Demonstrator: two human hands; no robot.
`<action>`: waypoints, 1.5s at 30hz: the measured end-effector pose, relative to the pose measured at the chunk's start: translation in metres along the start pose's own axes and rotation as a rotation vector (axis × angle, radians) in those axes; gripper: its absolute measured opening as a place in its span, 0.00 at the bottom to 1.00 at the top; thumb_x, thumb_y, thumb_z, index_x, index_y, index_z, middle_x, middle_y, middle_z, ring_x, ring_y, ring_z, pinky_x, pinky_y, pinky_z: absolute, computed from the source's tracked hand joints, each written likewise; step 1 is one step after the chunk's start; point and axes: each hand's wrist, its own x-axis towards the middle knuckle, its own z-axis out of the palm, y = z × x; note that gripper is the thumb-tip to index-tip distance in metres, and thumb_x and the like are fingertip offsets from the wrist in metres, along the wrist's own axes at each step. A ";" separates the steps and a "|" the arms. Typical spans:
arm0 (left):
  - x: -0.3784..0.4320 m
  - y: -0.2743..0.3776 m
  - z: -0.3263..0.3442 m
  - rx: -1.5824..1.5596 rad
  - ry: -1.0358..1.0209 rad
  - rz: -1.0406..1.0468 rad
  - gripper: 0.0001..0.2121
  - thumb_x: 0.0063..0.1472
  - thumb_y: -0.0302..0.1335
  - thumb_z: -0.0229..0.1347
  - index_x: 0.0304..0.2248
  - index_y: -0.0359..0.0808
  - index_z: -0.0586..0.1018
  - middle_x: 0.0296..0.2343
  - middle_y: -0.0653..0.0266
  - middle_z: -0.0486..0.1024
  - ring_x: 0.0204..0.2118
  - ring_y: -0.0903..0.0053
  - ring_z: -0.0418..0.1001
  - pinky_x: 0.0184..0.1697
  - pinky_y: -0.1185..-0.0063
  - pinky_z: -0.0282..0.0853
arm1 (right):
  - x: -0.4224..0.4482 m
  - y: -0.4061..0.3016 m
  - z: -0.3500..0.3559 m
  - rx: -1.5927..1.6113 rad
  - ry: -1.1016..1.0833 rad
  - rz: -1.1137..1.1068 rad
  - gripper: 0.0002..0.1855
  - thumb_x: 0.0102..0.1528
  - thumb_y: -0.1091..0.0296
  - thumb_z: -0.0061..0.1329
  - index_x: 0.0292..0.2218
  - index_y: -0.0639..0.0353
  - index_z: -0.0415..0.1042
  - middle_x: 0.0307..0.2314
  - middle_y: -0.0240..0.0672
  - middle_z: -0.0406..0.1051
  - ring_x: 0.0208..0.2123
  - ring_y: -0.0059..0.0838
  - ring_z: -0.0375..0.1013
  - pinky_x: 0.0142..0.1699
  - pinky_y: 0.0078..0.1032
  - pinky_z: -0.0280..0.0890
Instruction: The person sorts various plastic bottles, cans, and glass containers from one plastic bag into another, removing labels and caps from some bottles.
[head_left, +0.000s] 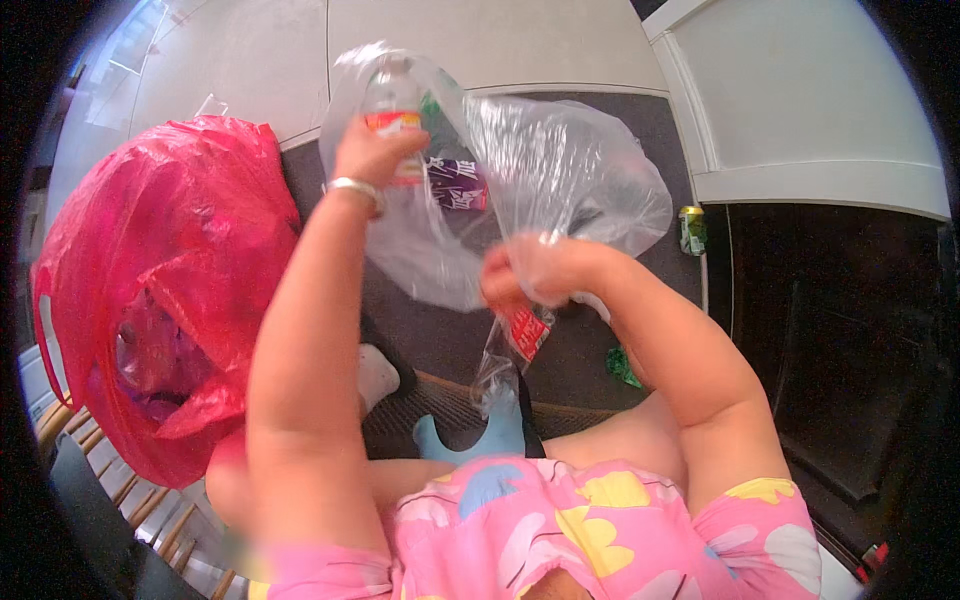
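My left hand (375, 159), with a bangle at its wrist, grips a clear plastic bottle (391, 94) that has a red and yellow label. The bottle is upright in the picture, at the mouth of a large clear plastic bag (570, 161). On the bag's near rim, my right hand (536, 270) is closed and blurred by motion. Just under its fingers shows a crumpled clear bottle (529, 334) with a red label; whether the hand also holds it, I cannot tell. A dark purple package (459, 184) and something green (431, 112) show through or beside the bag film.
At left stands a bulging red plastic bag (172, 285), its opening showing clear plastic inside. A yellow-topped can (692, 230) is by the mat's right edge. Green crumpled material (624, 367) lies on the dark mat (420, 341). A white panel (817, 97) borders the right side.
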 end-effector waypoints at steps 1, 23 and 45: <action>0.004 0.008 -0.006 0.223 0.090 0.134 0.19 0.36 0.29 0.60 0.30 0.30 0.70 0.22 0.62 0.71 0.23 0.77 0.70 0.26 0.80 0.68 | -0.017 0.002 0.008 0.196 -0.182 0.057 0.13 0.43 0.63 0.45 0.24 0.65 0.70 0.21 0.37 0.71 0.21 0.28 0.70 0.27 0.25 0.63; -0.091 0.076 -0.057 0.560 -0.262 0.088 0.21 0.39 0.28 0.59 0.34 0.29 0.68 0.24 0.64 0.70 0.26 0.82 0.68 0.29 0.82 0.66 | 0.022 0.076 0.113 -1.071 0.286 -0.253 0.14 0.37 0.70 0.46 0.32 0.50 0.69 0.28 0.32 0.66 0.37 0.32 0.63 0.43 0.37 0.56; -0.026 -0.015 -0.050 -0.639 -0.221 -0.237 0.23 0.46 0.33 0.54 0.39 0.31 0.63 0.29 0.56 0.68 0.29 0.66 0.72 0.27 0.75 0.71 | -0.021 -0.062 -0.092 -0.123 0.935 -0.595 0.07 0.39 0.74 0.49 0.26 0.57 0.68 0.22 0.30 0.67 0.26 0.29 0.66 0.35 0.23 0.62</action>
